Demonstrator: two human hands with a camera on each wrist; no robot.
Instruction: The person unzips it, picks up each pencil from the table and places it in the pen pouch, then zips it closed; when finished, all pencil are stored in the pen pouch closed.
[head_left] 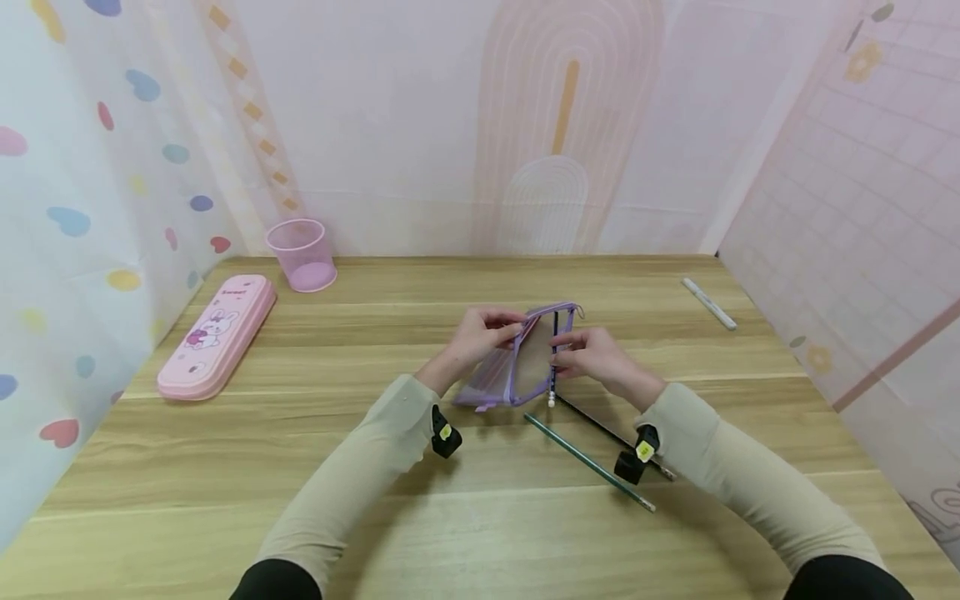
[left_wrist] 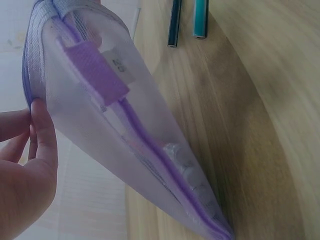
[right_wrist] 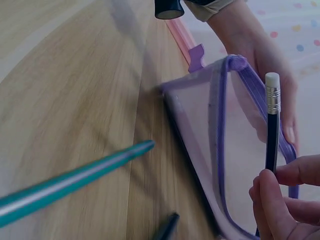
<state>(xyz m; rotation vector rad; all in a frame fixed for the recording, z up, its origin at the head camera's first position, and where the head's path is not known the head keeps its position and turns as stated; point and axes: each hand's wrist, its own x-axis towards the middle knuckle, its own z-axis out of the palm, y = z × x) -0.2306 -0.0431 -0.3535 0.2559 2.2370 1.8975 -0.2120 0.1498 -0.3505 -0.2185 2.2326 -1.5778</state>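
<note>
A translucent mesh pouch with purple zipper trim (head_left: 486, 382) stands with its mouth spread toward the right. My left hand (head_left: 480, 335) pinches the pouch's upper rim between thumb and fingers, as the left wrist view shows too. Between thumb and fingers of my right hand (head_left: 596, 360) is a dark pencil (right_wrist: 272, 137), its white eraser end toward me, held across the pouch's open mouth. On the table just in front lie a green pencil (head_left: 588, 461) and a black pencil (head_left: 600, 422), the latter partly hidden by the right wrist camera.
At the left lies a pink pencil case (head_left: 213, 340) with a rabbit picture. Behind it stands a pink translucent cup (head_left: 306, 265) near the back wall. A white marker (head_left: 708, 303) lies at the back right of the wooden table (head_left: 480, 533). Curtains enclose the back and sides.
</note>
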